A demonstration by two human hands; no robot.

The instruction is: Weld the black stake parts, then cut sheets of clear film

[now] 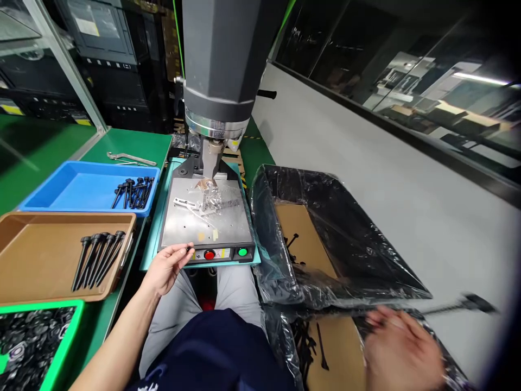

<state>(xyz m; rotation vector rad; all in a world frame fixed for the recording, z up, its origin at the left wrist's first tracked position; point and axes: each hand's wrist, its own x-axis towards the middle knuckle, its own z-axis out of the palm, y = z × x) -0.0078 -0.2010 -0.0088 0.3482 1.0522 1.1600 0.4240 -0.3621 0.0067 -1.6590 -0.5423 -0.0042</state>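
My left hand point(167, 266) is closed in a pinch at the front edge of the machine base. A small black part point(189, 248) shows between its thumb and finger. My right hand point(402, 347), smeared by motion, is over the lower plastic-lined box point(285, 331). It grips a black rod with a wide head point(459, 305), whose head points out to the right. Ahead stands a press machine point(220, 60), its tip above a clear-and-metal fixture point(209, 195) on a steel plate point(175, 228).
To the left are a blue tray point(81, 203) and a brown tray point(32, 260), both with black rods, and a green bin point(79, 320) of small black parts. An upper plastic-lined box point(280, 282) holds a few rods. Red point(209, 254) and green point(243, 252) buttons face me.
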